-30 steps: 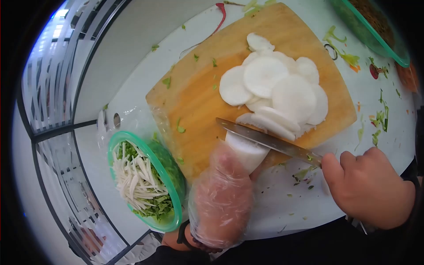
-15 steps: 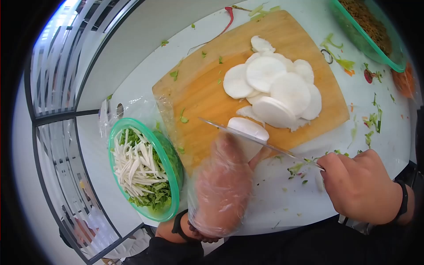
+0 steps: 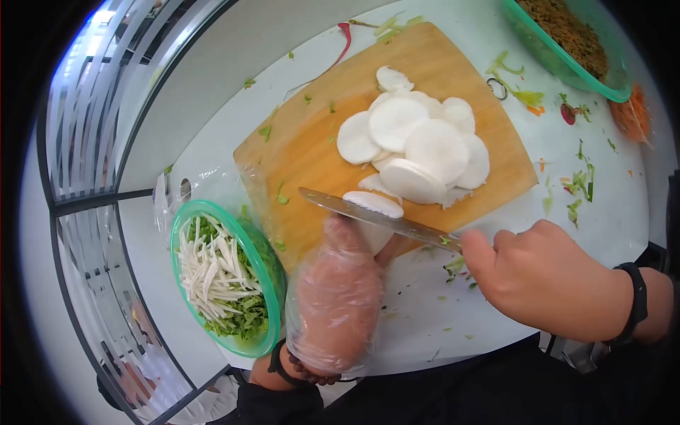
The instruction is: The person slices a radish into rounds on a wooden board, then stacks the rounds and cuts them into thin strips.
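My left hand (image 3: 333, 301), in a clear plastic glove, presses down on a short white radish stub (image 3: 373, 219) at the near edge of a wooden cutting board (image 3: 312, 156). My right hand (image 3: 549, 280) grips the handle of a knife (image 3: 375, 216). Its blade lies across the top of the radish stub, tip pointing left. A fresh slice (image 3: 373, 203) stands just beyond the blade. Behind it lies a pile of round white radish slices (image 3: 418, 142) on the board.
A green bowl (image 3: 273, 283) with white radish strips and chopped greens stands left of my left hand. Another green bowl (image 3: 567, 67) holds brown food at the far right. Vegetable scraps (image 3: 577, 188) litter the white table (image 3: 453, 319). A glass wall runs along the left.
The knife has moved left and nearer along the radish, and one more slice has come off the stub. The stub under my left hand is shorter.
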The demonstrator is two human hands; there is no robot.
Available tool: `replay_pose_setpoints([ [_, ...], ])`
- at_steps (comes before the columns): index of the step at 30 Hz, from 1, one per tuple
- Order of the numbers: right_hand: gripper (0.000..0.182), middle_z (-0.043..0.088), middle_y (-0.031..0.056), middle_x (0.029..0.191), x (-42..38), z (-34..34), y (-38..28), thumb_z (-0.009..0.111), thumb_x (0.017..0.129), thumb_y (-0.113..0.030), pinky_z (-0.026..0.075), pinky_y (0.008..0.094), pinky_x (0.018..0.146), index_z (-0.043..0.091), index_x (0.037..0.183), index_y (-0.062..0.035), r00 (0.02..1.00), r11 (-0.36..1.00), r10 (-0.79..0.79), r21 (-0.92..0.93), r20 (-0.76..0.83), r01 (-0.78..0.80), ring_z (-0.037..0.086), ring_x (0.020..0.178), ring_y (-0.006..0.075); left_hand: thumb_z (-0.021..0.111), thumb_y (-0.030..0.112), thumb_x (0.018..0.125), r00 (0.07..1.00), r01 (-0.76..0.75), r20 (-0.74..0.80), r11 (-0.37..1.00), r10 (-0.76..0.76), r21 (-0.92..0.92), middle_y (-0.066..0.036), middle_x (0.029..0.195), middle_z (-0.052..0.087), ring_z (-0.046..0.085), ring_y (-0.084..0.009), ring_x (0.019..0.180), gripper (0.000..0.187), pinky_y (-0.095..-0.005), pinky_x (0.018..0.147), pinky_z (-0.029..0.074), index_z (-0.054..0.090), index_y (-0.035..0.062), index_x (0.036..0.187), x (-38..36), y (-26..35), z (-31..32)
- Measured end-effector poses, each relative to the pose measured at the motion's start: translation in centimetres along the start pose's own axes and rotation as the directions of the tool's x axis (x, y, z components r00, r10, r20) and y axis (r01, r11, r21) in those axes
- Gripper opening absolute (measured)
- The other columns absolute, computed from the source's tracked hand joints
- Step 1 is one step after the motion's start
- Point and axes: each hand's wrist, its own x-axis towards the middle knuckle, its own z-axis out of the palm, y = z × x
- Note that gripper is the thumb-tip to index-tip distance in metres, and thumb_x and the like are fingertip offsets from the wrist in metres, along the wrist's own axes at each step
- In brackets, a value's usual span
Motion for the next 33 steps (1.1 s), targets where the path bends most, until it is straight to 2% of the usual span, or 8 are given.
replay_pose_setpoints([
  [5,0.021,0.058,0.0130,0.064,2.1,0.9,1.4,0.057,0.081,-0.003,0.049,0.0378,0.051,0.047,0.096,0.0059,0.994,0.979,-0.034,0.197,-0.104,0.055,0.063,0.059,0.0308,0.071,0.027,0.087,0.996,0.089,0.003,0.995,-0.089,0.044,-0.019,0.076,0.065,0.063,-0.0397,0.063,0.043,-0.0451,0.052,0.049,0.049,-0.0027,0.109,-0.2,0.7,-0.1],
  [11,0.014,0.056,0.0097,0.058,1.9,1.5,1.7,0.056,0.084,-0.006,0.044,0.0394,0.045,0.049,0.095,-0.0013,0.985,0.985,0.093,-0.130,-0.148,-0.112,0.059,0.050,0.0287,0.071,0.030,0.087,0.998,0.022,-0.063,0.993,-0.015,0.112,-0.018,0.071,0.064,0.063,-0.0387,0.060,0.046,-0.0453,0.053,0.050,0.048,-0.0033,0.109,-0.3,0.2,0.1],
  [14,0.021,0.058,0.0067,0.062,0.5,2.7,1.3,0.065,0.078,-0.008,0.043,0.0367,0.046,0.053,0.095,-0.0055,0.950,0.967,0.068,-0.216,-0.305,-0.138,0.058,0.050,0.0258,0.068,0.035,0.088,0.997,0.061,-0.040,0.998,-0.061,0.005,-0.020,0.085,0.066,0.065,-0.0393,0.072,0.043,-0.0475,0.062,0.051,0.051,0.0025,0.110,-0.4,0.0,-0.4],
  [17,0.020,0.049,0.0035,0.057,-0.5,2.9,1.5,0.066,0.073,-0.008,0.042,0.0336,0.043,0.052,0.086,-0.0071,0.884,0.972,-0.001,-0.208,-0.467,-0.109,0.055,0.046,0.0210,0.072,0.036,0.084,0.994,0.113,-0.011,0.993,-0.113,0.026,-0.018,0.083,0.065,0.065,-0.0376,0.069,0.050,-0.0461,0.059,0.051,0.048,0.0018,0.112,-0.5,0.5,-1.2],
  [20,0.029,0.047,0.0014,0.059,-0.8,2.2,2.9,0.069,0.068,-0.007,0.038,0.0305,0.046,0.060,0.096,-0.0073,0.762,0.936,-0.099,-0.319,-0.639,-0.146,0.050,0.048,0.0182,0.075,0.037,0.081,0.991,0.063,-0.109,0.991,-0.076,-0.120,-0.018,0.078,0.064,0.063,-0.0393,0.067,0.055,-0.0446,0.058,0.051,0.047,0.0019,0.113,-0.1,-0.1,-0.9],
  [23,0.039,0.051,0.0021,0.062,-1.3,1.3,3.8,0.071,0.062,-0.003,0.037,0.0307,0.047,0.062,0.099,-0.0083,0.692,0.894,-0.134,-0.387,-0.709,-0.224,0.049,0.049,0.0183,0.075,0.034,0.081,0.985,0.166,-0.040,0.986,-0.166,0.008,-0.019,0.082,0.063,0.063,-0.0394,0.070,0.056,-0.0448,0.060,0.051,0.047,0.0010,0.117,-0.2,-0.1,-2.1],
  [26,0.043,0.055,0.0032,0.065,-2.1,1.0,4.5,0.075,0.058,-0.001,0.038,0.0312,0.049,0.062,0.098,-0.0101,0.637,0.923,-0.070,-0.291,-0.768,-0.250,0.051,0.050,0.0197,0.076,0.027,0.080,0.976,0.024,-0.218,1.000,-0.021,0.014,-0.019,0.091,0.062,0.063,-0.0386,0.077,0.054,-0.0446,0.064,0.051,0.047,0.0009,0.117,-0.2,-0.5,-1.8],
  [33,0.040,0.048,0.0037,0.062,-2.9,1.4,5.5,0.073,0.065,0.008,0.039,0.0258,0.050,0.057,0.099,-0.0080,0.500,0.942,0.320,0.214,-0.805,-0.260,0.048,0.052,0.0120,0.075,0.016,0.079,0.983,-0.019,-0.181,0.995,0.037,0.098,-0.021,0.103,0.060,0.062,-0.0393,0.089,0.050,-0.0441,0.075,0.051,0.048,0.0001,0.119,0.1,-0.4,-2.1],
])
